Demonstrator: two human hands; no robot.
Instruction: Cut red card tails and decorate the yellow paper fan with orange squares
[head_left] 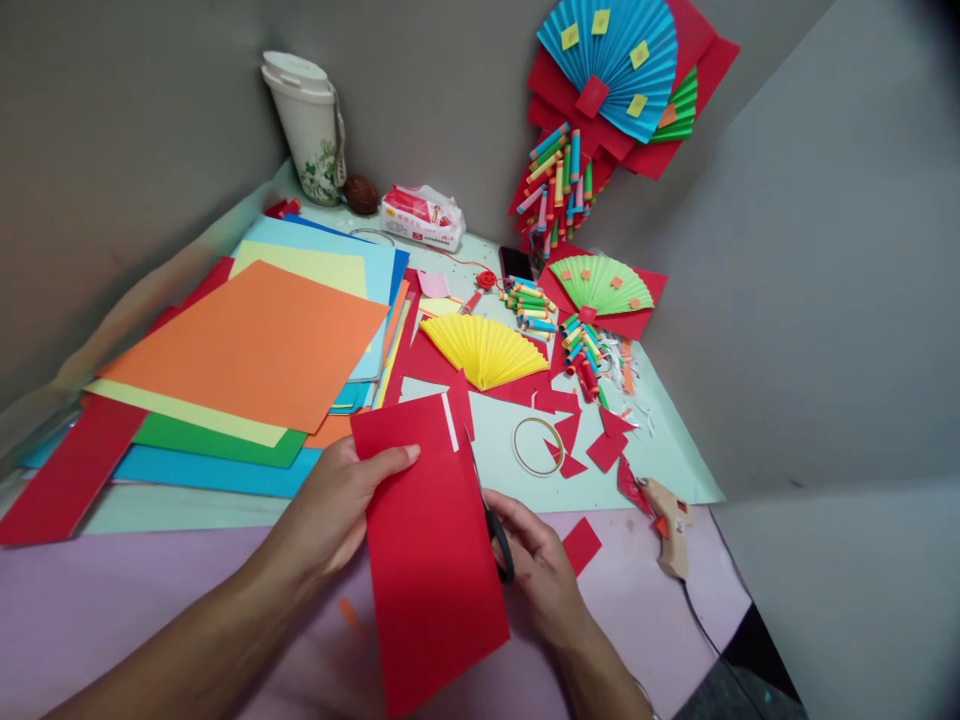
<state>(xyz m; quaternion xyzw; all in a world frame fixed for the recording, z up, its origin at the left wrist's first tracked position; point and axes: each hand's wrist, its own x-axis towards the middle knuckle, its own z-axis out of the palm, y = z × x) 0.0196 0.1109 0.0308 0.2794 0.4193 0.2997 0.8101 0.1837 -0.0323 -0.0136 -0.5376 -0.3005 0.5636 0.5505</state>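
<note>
My left hand (349, 500) grips a sheet of red paper (435, 560) by its left edge, thumb on top. A short white strip (450, 422) shows near the sheet's upper right edge. In my right hand (536, 560) is a pair of scissors with black handles (501, 545), fingers wrapped round the grips. The blades point away from me along the paper's right edge, close to a narrow red flap beyond it. Behind the sheet lies a yellow pleated paper fan (486, 350). Red scraps (607, 450) and a roll of tape (538, 446) lie to the right.
Stacked coloured paper (247, 350) covers the left side. A hot glue gun (671, 525) with a cord rests at the right edge. Against the back wall are a lidded cup (304, 130), a tissue pack (424, 217) and a phone (516, 264). Finished fan decorations (611, 60) hang at upper right.
</note>
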